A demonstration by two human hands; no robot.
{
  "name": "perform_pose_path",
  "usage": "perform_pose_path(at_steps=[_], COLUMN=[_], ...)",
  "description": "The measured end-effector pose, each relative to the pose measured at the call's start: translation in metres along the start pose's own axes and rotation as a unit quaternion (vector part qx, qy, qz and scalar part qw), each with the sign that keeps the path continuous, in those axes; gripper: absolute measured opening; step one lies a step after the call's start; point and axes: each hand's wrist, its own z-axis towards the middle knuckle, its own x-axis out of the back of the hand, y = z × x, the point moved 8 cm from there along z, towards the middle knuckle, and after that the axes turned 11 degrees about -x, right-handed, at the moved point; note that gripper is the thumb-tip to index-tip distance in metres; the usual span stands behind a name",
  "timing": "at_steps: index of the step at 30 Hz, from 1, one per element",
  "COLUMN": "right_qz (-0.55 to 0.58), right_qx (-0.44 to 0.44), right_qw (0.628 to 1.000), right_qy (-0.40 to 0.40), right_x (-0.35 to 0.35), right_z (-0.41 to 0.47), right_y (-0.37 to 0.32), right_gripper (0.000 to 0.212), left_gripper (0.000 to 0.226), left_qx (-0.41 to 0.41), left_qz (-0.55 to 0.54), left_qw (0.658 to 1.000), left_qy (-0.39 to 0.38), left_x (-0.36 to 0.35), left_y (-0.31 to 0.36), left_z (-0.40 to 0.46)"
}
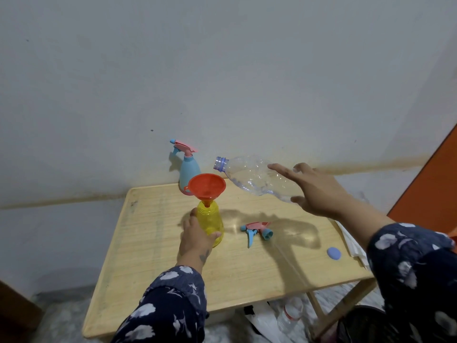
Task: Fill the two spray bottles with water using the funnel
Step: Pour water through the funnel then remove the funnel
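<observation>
Right hand grips clear bottle near-horizontal, mouth aimed left just above-right of the funnel seated in yellow spray bottle, which left hand holds on table

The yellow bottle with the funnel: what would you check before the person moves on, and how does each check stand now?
1. Funnel seated in yellow bottle neck: ok.
2. Left hand holds the yellow bottle steady: ok.
3. Clear bottle in right hand, mouth toward the funnel: ok.
4. Water left in the clear bottle: cannot tell.
5. Yellow bottle full enough: cannot tell.
6. Sprayer top lies on the table, ready to refit: ok.
</observation>
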Motion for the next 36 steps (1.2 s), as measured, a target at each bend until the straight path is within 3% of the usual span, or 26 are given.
perform_pose_path(at_steps=[6,16,29,36], right_qz=[0.179,0.425,0.465,0.435], right_qx=[-0.040,-0.175,-0.285,-0.288], right_qw=[0.982,0.885,0.813,0.827], right_qy=[-0.035,0.068,0.205,0.209], right_x=[-0.030,-0.059,-0.093,-0.100], right_z=[-0.005,0.007,0.022,0.018], right_y=[0.002,0.063,0.118,0.115], right_gripper=[0.102,0.097,0.089,0.099], left_gripper=[0.098,0.097,0.099,0.094], left_qx=[-0.008,-0.022,-0.007,-0.002], left_qz=[-0.004,-0.018,-0.004,0.017], left_qw=[1.000,0.999,1.000,0.999], left_qy=[0.007,0.021,0.028,0.032], left_x=[0.002,-0.002,-0.006,-0.004], left_y=[0.001,-0.007,-0.016,-0.018], left_z=[-0.001,0.007,0.012,0.011])
